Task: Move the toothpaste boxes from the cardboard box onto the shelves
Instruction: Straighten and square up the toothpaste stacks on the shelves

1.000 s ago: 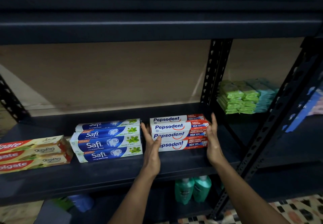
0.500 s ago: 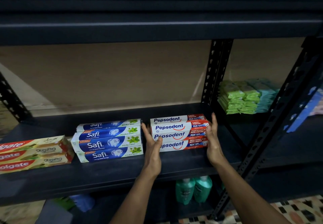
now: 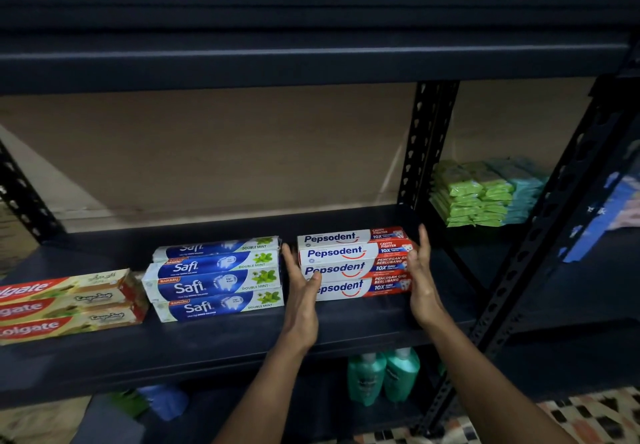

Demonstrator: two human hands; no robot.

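A stack of several white-and-red Pepsodent toothpaste boxes lies on the dark middle shelf, right of centre. My left hand presses flat against the stack's left end, thumb across the front of the lower boxes. My right hand presses against the right end, fingers stretched up along it. The stack sits squeezed between both palms and rests on the shelf. Left of it are stacked blue Safi boxes, and further left Colgate boxes. The cardboard box is out of view.
A black perforated upright stands just behind and right of the Pepsodent stack. Green and teal packets fill the neighbouring bay. Two teal bottles stand on the shelf below. A shelf with packaged goods runs overhead.
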